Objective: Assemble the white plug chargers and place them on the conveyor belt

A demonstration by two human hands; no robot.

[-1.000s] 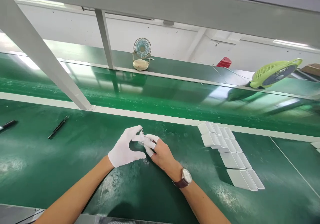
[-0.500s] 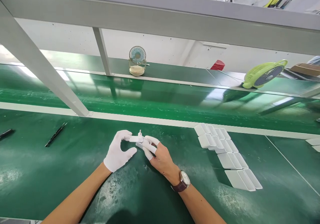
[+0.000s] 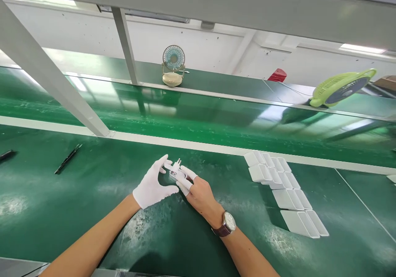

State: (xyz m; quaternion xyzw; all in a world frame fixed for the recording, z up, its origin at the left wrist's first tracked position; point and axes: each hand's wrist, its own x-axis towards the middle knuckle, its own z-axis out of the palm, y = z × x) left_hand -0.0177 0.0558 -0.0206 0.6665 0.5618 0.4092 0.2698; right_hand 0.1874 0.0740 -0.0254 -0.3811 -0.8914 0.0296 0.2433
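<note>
A small white plug adapter (image 3: pixel 175 173) with two metal pins is held over the green table. A dark opening shows on its near face. My right hand (image 3: pixel 199 194), with white covers on its fingertips, is closed on the adapter's right side. My left hand (image 3: pixel 154 185), in a white glove, is beside it on the left, its thumb spread wide from the fingers. The left fingertips are at the adapter's upper left end; whether they touch it I cannot tell.
Rows of white open-ended cases (image 3: pixel 286 188) stand to the right. A black pen-like tool (image 3: pixel 67 159) lies left, with another dark tool (image 3: pixel 6 155) at the edge. Beyond the pale rail are a small fan (image 3: pixel 173 64) and a green fan (image 3: pixel 343 89). A slanted post (image 3: pixel 62 83) rises at left.
The adapter has turned, so its pins tilt right and its dark opening now shows. My left fingers have lifted and straightened, with the thumb still apart. The view has tipped upward slightly.
</note>
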